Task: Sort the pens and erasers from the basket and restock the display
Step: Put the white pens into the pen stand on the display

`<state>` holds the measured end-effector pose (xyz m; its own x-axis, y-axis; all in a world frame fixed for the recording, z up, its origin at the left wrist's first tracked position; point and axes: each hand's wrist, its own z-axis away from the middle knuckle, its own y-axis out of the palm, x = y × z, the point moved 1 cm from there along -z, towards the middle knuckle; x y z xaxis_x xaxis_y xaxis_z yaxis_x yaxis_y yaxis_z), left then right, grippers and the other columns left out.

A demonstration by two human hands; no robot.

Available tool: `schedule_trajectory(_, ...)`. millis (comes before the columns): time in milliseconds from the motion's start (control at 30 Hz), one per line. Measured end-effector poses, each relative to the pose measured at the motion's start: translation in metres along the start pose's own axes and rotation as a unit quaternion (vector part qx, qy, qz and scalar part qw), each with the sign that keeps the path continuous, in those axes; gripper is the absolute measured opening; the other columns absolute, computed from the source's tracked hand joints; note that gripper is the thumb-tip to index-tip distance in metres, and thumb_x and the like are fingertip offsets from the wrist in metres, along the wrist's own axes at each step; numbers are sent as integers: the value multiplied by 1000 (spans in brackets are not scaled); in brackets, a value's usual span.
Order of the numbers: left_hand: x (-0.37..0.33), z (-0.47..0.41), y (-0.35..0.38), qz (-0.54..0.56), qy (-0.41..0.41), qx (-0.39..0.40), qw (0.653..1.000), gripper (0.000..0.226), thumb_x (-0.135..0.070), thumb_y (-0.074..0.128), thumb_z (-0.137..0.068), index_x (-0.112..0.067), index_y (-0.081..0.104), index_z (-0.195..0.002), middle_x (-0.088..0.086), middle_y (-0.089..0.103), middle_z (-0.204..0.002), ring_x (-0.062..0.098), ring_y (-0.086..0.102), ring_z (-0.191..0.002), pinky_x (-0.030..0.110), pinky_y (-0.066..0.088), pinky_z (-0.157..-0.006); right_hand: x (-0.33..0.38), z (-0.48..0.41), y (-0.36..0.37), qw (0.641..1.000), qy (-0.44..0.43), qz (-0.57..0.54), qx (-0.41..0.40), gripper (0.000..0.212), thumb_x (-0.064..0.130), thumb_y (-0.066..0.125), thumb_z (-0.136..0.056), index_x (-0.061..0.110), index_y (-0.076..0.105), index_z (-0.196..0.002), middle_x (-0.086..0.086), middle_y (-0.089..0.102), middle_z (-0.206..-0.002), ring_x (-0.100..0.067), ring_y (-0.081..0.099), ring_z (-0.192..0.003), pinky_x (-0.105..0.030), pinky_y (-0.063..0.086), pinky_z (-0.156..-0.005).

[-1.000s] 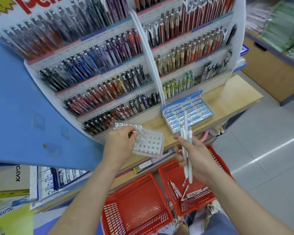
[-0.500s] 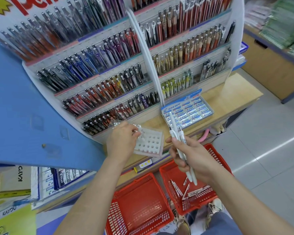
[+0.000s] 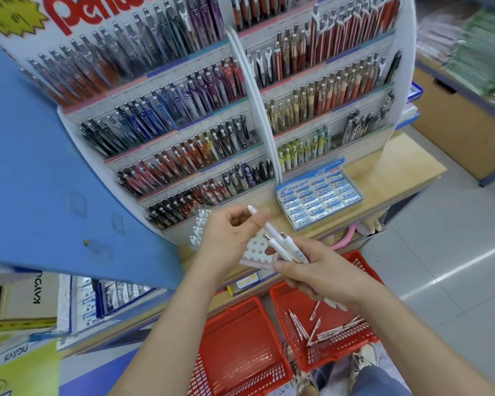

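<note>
My right hand (image 3: 317, 270) holds a small bunch of white pens (image 3: 283, 244) with their ends pointing up and left. My left hand (image 3: 229, 238) meets them and pinches one white pen (image 3: 255, 214) from the bunch. Behind my hands a white pen holder (image 3: 256, 248) with round holes sits on the wooden shelf, with a few white pens (image 3: 199, 224) in its far rows. On the floor, the right red basket (image 3: 326, 347) contains several loose white pens (image 3: 323, 328). The left red basket (image 3: 240, 355) looks empty. A blue box of Pilot erasers (image 3: 320, 198) lies on the shelf.
The tall pen display (image 3: 200, 115) rises behind the shelf, its tiers full of coloured pens. A blue panel (image 3: 40, 172) juts out at left over boxed stock (image 3: 106, 298). Grey tiled floor lies at right, with another wooden counter (image 3: 455, 115) beyond it.
My left hand left the holder's pen row and came back to the bunch, taking hold of one pen. My right hand tilted the bunch leftward and lowered it toward the left hand.
</note>
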<state>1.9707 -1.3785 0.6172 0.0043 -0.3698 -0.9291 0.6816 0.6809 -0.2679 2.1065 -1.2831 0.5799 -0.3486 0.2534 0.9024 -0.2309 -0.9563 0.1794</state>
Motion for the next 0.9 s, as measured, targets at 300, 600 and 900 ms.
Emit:
schedule_trajectory(300, -8, 28, -16, 28, 116, -156, 980, 5, -11, 71, -81, -15, 71, -81, 5, 69, -69, 23, 66, -61, 35, 57, -59, -9, -8, 13, 959, 9, -245, -140, 32, 27, 59, -90, -2, 65, -100, -6, 49, -58, -8, 27, -33, -15, 15, -36)
schedule_trajectory(600, 10, 58, 2, -122, 170, -116, 971, 13, -28, 65, -85, -21, 66, -74, -8, 62, -64, 5, 53, -56, 24, 44, -53, 17, -20, 26, 970, -40, -205, -120, 25, 26, 52, -94, 7, 67, -98, 3, 55, -54, -6, 34, -39, -16, 22, -35)
schedule_trajectory(900, -8, 24, -37, 50, 2, -21, 999, 8, -8, 63, -86, -6, 69, -92, 6, 58, -66, 12, 54, -54, 24, 51, -54, 21, -6, 20, 996, -47, -74, 15, 27, 29, 50, -95, 15, 72, -90, -8, 47, -57, -4, 40, -43, -11, 35, -48)
